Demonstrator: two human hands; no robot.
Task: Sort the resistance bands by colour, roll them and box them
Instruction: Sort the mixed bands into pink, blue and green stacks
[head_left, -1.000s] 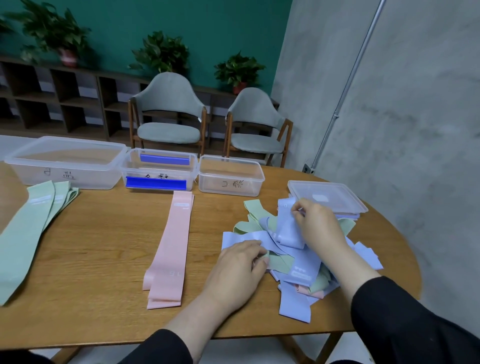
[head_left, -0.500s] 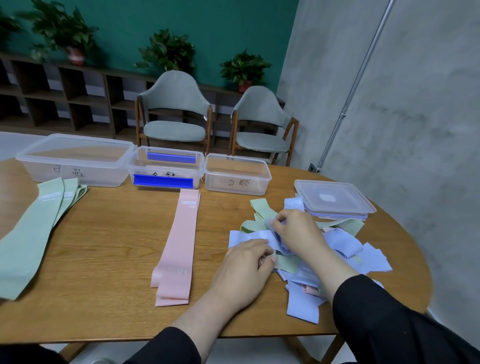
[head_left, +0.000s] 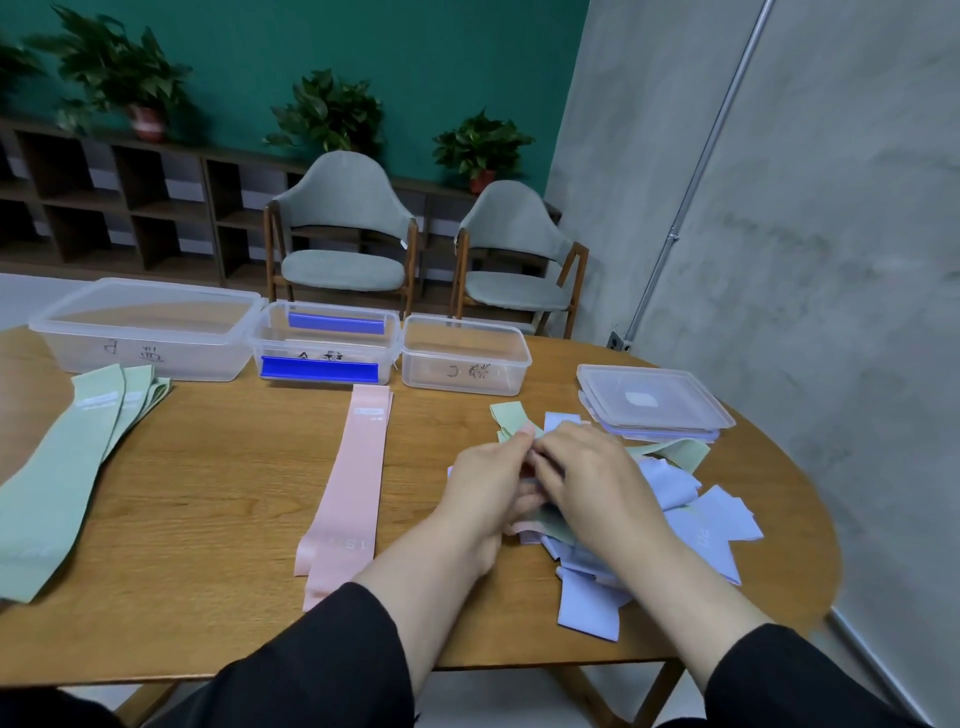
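Our left hand (head_left: 488, 483) and right hand (head_left: 592, 478) met, pinching flat, limp bands in the tangled pile (head_left: 675, 514) near the wooden desk's (head_left: 218, 499) right edge.

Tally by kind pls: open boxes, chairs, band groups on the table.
Open boxes: 3 (large box, blue-clipped box, small box)
Chairs: 2 (left chair, right chair)
Band groups: 3 (green stack, pink stack, mixed pile)
Total: 8

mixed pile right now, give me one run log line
phase: sorting | left hand and right hand: both in mixed pile, grip unclear | green bands, pink bands: laid out flat | boxes: no bands
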